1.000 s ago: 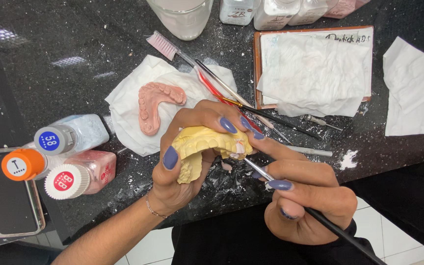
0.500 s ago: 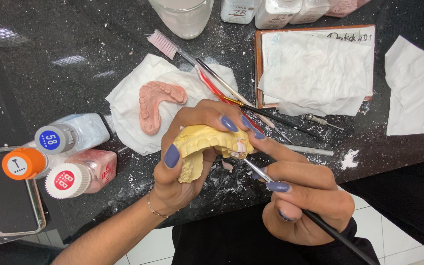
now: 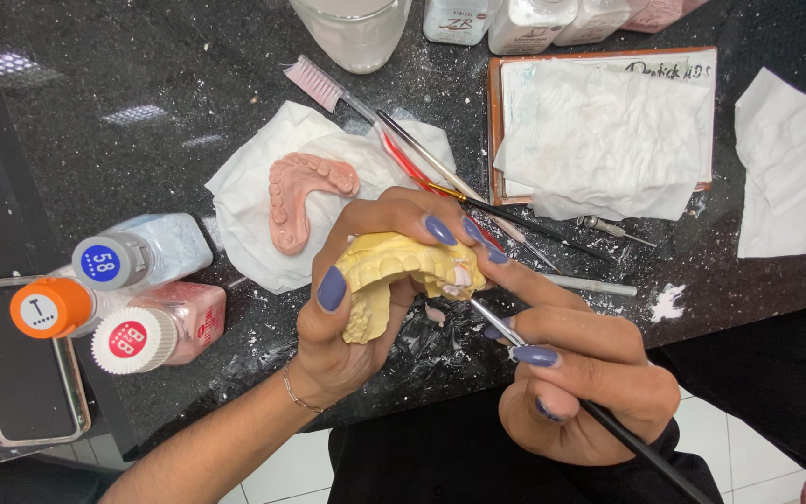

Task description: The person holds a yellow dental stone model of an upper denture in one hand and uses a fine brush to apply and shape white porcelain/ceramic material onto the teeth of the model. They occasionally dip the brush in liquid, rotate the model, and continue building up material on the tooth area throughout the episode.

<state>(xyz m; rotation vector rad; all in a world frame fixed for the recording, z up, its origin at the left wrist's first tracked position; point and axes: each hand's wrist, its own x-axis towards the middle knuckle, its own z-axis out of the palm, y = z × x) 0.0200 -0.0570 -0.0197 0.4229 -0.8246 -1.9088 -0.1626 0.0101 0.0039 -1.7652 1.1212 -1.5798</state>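
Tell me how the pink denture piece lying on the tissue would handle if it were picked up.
The pink denture piece looks like a rigid, thin horseshoe, so it would probably stay stiff and feel light. Its narrow arch and small teeth suggest it could crack if dropped on the black stone counter. It lies flat on crumpled white tissue, so it seems unlikely to roll.

Landmark: pink denture base [image 3: 302, 198] on crumpled white tissue [image 3: 263, 219] | pink-bristled toothbrush [image 3: 328, 91] above-right of it | three capped bottles [image 3: 132, 294] below-left, blue, orange and red caps | phone [image 3: 16, 373] farther left | tissue-covered brown tray [image 3: 604, 131] well right | loose white tissue [image 3: 795, 168] beyond the tray | glass jar [image 3: 352, 28] above.
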